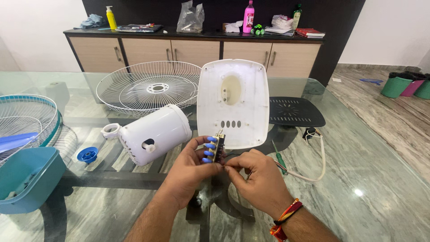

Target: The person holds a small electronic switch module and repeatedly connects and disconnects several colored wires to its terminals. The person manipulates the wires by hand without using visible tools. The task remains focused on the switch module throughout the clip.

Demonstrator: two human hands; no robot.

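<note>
Head view of a glass table (371,179), left to right. At the far left lie a teal fan base (24,181) and a wire guard with a teal rim (27,116); nearer the centre are a small blue cap (87,154), a white ring (110,130) and a white wire grille (150,87). A white motor housing (154,133) lies on its side just left of the hands. The left hand (190,172) is curled around a switch block with blue push buttons (212,147), thumb and fingers pinching its sides, held above the table just in front of the lower edge of a white base cover (233,103). The right hand (260,177) has its fingertips pressed together, pinching thin wires (229,165) at the block. Right of the hands lie a green-handled screwdriver (281,159), a white cord (313,172) and a black vented plate (295,112).
</note>
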